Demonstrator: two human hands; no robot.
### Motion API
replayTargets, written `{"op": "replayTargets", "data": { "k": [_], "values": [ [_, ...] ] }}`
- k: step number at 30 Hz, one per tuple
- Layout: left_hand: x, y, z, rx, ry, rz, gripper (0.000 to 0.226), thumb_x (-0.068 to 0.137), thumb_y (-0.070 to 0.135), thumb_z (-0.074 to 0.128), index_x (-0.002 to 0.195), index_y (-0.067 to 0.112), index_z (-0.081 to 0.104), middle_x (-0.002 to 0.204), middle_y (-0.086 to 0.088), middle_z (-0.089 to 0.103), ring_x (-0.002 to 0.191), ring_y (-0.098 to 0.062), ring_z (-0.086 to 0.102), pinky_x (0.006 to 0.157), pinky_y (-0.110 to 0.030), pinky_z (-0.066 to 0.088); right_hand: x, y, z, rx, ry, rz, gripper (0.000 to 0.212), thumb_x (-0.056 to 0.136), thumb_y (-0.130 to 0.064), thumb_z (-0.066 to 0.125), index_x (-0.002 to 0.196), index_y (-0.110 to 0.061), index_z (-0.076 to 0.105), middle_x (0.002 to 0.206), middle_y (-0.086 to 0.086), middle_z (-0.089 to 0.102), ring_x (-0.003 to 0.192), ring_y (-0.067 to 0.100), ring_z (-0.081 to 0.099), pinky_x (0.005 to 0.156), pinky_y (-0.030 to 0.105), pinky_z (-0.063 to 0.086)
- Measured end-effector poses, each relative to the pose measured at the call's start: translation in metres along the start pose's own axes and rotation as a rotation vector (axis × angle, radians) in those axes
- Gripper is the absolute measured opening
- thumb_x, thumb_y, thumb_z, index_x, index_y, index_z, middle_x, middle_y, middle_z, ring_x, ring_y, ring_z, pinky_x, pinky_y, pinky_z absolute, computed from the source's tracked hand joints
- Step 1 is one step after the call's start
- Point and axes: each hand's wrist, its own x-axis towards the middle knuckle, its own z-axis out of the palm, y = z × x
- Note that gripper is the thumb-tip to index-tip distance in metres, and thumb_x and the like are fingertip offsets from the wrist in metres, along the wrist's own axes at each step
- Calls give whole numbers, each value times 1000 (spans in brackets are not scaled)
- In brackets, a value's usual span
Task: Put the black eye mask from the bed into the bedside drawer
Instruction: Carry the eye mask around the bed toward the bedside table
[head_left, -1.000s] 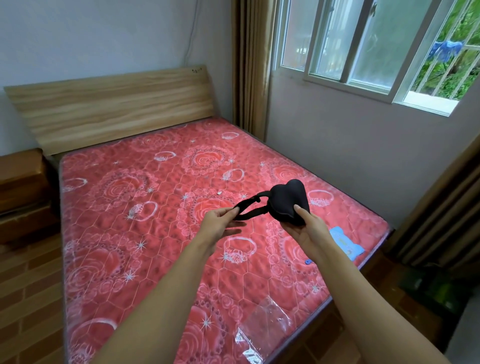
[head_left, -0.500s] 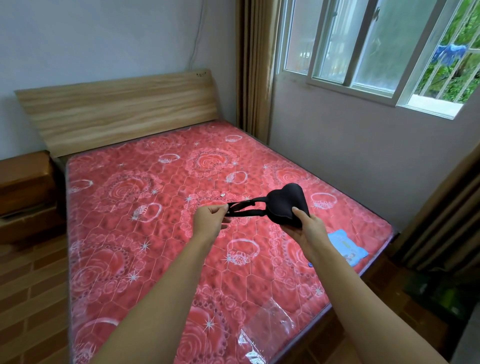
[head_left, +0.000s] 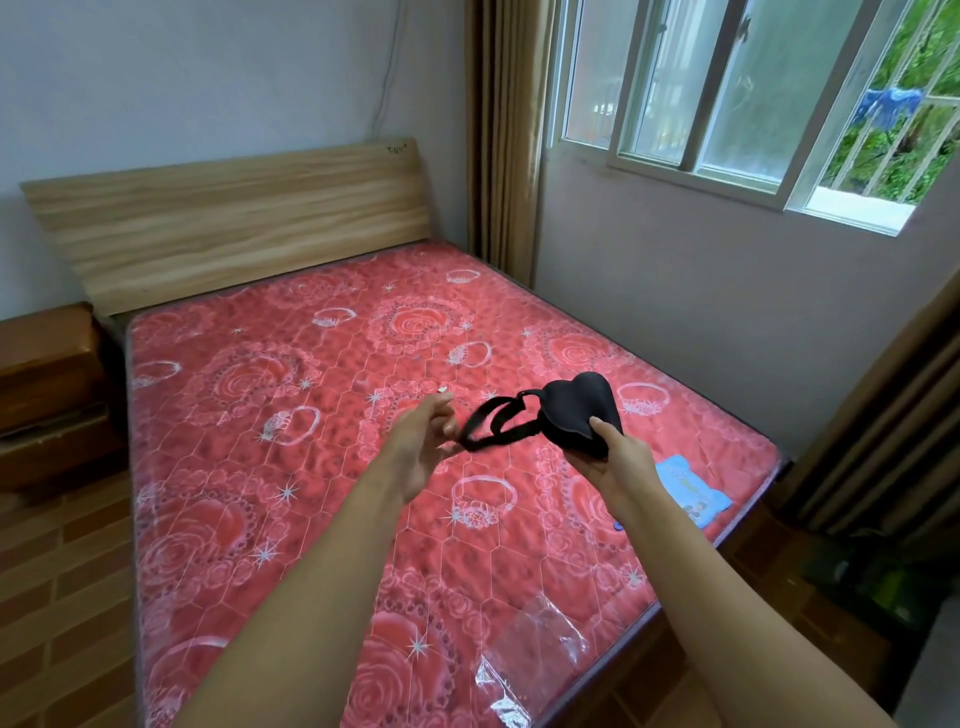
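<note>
The black eye mask (head_left: 574, 410) is folded into a padded heart shape and held above the bed (head_left: 270, 426). My right hand (head_left: 610, 457) grips its lower edge, thumb on top. Its black strap (head_left: 493, 426) loops out to the left. My left hand (head_left: 421, 441) is beside the strap's end with fingers spread; the strap touches or lies just off the fingertips. The brown bedside cabinet (head_left: 47, 374) stands at the far left, next to the headboard; its drawer front looks closed.
The red rose-patterned mattress is wrapped in clear plastic, with a blue label (head_left: 693, 491) near its right corner. A wooden headboard (head_left: 228, 223) backs it. Curtains (head_left: 498, 130) and a window (head_left: 727, 93) are on the right. Brick-pattern floor (head_left: 57, 597) lies left of the bed.
My left hand has opened and let go of the strap, which it was pinching before. The right hand keeps its hold on the mask. The view has shifted slightly.
</note>
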Motion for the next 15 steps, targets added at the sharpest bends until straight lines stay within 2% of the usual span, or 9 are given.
{"op": "replayTargets", "data": {
  "k": [2,4,6,8,10,12,15],
  "values": [
    [-1,4,-4,327,-23,20,23,83,37,58,71,17,58,44,10,46,48,-10,44,68,-30,46,1,1,-1,-36,-13,-7,15,89,-10,54,100,0,52,87,13,62,76,28,65,62,32,52],
    [-2,6,-7,527,-14,63,19,77,42,63,73,23,63,54,8,51,54,-10,46,69,-27,45,1,3,-1,-69,-29,-2,13,89,-9,55,98,0,53,86,13,62,75,27,65,62,32,53],
    [-3,7,-7,567,19,137,13,76,41,66,82,30,65,73,6,58,67,-9,53,69,-23,43,-1,6,1,-90,-48,4,6,89,-9,55,89,-3,56,85,13,63,74,26,65,59,31,54],
    [-3,6,-7,608,9,172,24,78,39,66,100,33,63,95,4,60,88,-10,57,72,-21,42,-3,9,7,-96,-77,9,7,89,-9,55,83,-7,58,86,13,64,75,26,66,54,28,56],
    [-3,4,-6,688,-29,149,37,80,34,65,117,33,57,113,1,56,105,-16,53,84,-29,41,-6,10,12,-92,-107,20,8,89,-10,55,82,-8,58,86,14,64,74,25,67,49,25,57],
    [-5,0,-7,737,-59,119,40,83,28,63,122,30,54,117,0,54,110,-17,51,88,-33,38,-8,11,18,-81,-132,38,8,89,-10,55,82,-8,58,87,13,65,74,24,67,49,24,57],
    [-8,-3,-9,725,-50,150,24,85,20,62,109,18,65,103,-4,66,95,-13,61,79,-21,43,-9,11,25,-58,-162,49,8,89,-10,54,83,-8,58,88,13,65,74,23,68,51,24,57]
  ]
}}
